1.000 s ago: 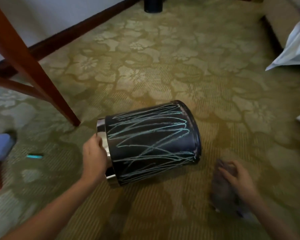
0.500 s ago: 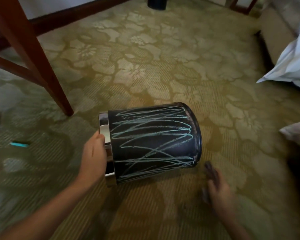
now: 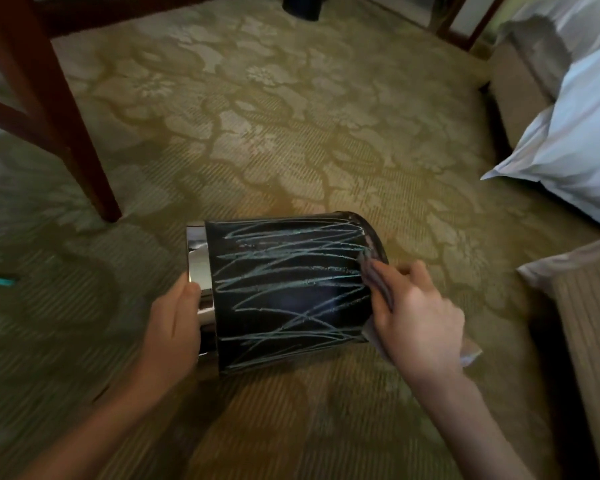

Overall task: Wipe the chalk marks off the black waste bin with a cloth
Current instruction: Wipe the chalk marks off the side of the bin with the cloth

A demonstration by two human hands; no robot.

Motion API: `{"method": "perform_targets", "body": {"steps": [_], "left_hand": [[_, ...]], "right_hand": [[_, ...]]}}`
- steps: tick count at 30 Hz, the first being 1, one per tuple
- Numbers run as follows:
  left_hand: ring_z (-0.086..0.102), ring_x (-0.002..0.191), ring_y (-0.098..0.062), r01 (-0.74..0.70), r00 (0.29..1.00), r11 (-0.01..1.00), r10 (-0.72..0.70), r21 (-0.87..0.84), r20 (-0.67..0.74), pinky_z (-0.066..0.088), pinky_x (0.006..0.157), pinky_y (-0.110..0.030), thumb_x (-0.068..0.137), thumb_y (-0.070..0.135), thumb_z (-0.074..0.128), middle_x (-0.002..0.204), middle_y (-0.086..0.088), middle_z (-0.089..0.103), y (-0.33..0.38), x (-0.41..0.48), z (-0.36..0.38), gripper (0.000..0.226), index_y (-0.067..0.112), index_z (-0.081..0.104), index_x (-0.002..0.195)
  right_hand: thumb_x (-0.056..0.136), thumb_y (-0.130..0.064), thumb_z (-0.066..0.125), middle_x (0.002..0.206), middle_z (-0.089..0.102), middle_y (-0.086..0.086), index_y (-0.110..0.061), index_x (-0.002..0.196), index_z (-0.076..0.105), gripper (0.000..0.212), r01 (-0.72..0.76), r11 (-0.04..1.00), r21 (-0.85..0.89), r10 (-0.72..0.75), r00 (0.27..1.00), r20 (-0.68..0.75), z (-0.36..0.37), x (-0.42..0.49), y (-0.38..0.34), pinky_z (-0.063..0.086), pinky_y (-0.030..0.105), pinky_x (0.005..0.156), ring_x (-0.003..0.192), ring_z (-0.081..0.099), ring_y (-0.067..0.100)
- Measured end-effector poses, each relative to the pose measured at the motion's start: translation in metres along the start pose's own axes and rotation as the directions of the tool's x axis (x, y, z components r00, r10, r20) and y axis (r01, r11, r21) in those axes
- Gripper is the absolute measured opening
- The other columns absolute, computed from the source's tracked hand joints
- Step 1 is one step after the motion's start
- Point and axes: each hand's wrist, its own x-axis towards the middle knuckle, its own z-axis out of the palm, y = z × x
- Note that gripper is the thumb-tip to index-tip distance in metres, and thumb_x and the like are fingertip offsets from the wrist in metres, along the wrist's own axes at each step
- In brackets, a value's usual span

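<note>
Carpet [image 3: 291, 133], waste bin [image 3: 291, 289] sideways, rim [image 3: 196, 258] leftward

The left hand [image 3: 174, 327] gripped the waste bin [image 3: 291, 292] by its rim; the right hand [image 3: 420, 317] held the cloth [image 3: 374, 275] under bent fingers; both forearms reached forward.

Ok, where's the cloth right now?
Head view, right of centre: the cloth sits under the right hand, pressed against the right end of the black waste bin.
</note>
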Motion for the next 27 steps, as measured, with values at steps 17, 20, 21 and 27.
{"method": "perform_targets", "body": {"steps": [17, 20, 21, 27], "left_hand": [[0.068, 0.07, -0.015, -0.029, 1.0, 0.997, 0.028, 0.065, 0.006, 0.055, 0.057, -0.029, 0.094, 0.046, 0.027, 0.079, -0.004, 0.069, -0.016, -0.004, -0.003, 0.048, 0.013, 0.061, 0.086], [0.065, 0.066, -0.012, -0.062, 0.997, 0.995, 0.066, 0.072, -0.043, 0.05, 0.053, -0.018, 0.094, 0.044, 0.027, 0.076, -0.001, 0.068, -0.013, -0.008, 0.0, 0.045, 0.017, 0.059, 0.078], [0.064, 0.066, -0.012, -0.062, 0.996, 0.995, 0.066, 0.084, -0.053, 0.05, 0.053, -0.019, 0.094, 0.045, 0.026, 0.074, -0.003, 0.066, -0.013, -0.009, 0.001, 0.046, 0.016, 0.059, 0.077], [0.053, 0.064, -0.018, -0.034, 0.994, 0.979, 0.055, 0.199, -0.098, 0.042, 0.057, -0.024, 0.09, 0.043, 0.027, 0.072, 0.002, 0.057, -0.008, -0.008, 0.0, 0.032, 0.024, 0.05, 0.081]], "right_hand": [[0.086, -0.036, 0.051, 0.09, 0.058, -0.002, -0.039, 0.112, 0.064, 0.029, 0.123, 0.964, -0.234, -0.09, 0.985, 0.148, -0.009, 0.017, -0.022, 0.032, 0.029, 0.051, 0.066, 0.064, 0.024], [0.088, -0.04, 0.049, 0.093, 0.058, -0.003, -0.039, 0.112, 0.063, 0.028, 0.04, 0.964, -0.262, 0.008, 0.984, 0.177, -0.019, 0.021, -0.002, 0.031, 0.03, 0.055, 0.075, 0.064, 0.025], [0.088, -0.039, 0.049, 0.093, 0.058, -0.003, -0.038, 0.112, 0.063, 0.028, 0.061, 0.964, -0.259, -0.016, 0.984, 0.175, -0.019, 0.019, -0.004, 0.03, 0.029, 0.054, 0.074, 0.064, 0.024], [0.083, -0.038, 0.051, 0.083, 0.055, -0.005, -0.032, 0.104, 0.065, 0.026, 0.288, 0.956, -0.048, -0.277, 0.947, 0.165, -0.007, 0.006, -0.07, 0.042, 0.028, 0.046, 0.057, 0.059, 0.019]]}}
